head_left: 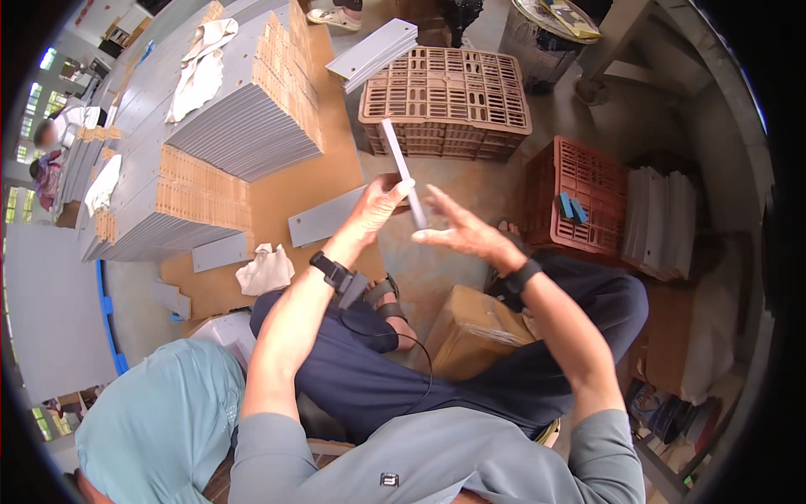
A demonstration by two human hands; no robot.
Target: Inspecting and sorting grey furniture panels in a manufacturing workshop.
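In front of me my left hand (382,206) is closed around a narrow grey panel (398,160), seen nearly edge-on and tilted, its upper end pointing toward the crate. My right hand (466,231) is beside the panel's lower end with fingers spread and slightly blurred. Its thumb reaches close to that end; whether it touches I cannot tell. Under my left hand another flat grey panel (323,217) lies on a brown cardboard sheet (277,189). A crumpled white cloth (266,269) rests nearer to me.
Tall stacks of grey panels (227,134) stand at the left. Ahead, an upturned pinkish crate (445,92) has several panels (374,52) on its corner. To the right, a red crate (579,185) carries blue blocks (573,207). A carton (478,332) sits between my legs. Another person's teal head covering (159,420) is close at left.
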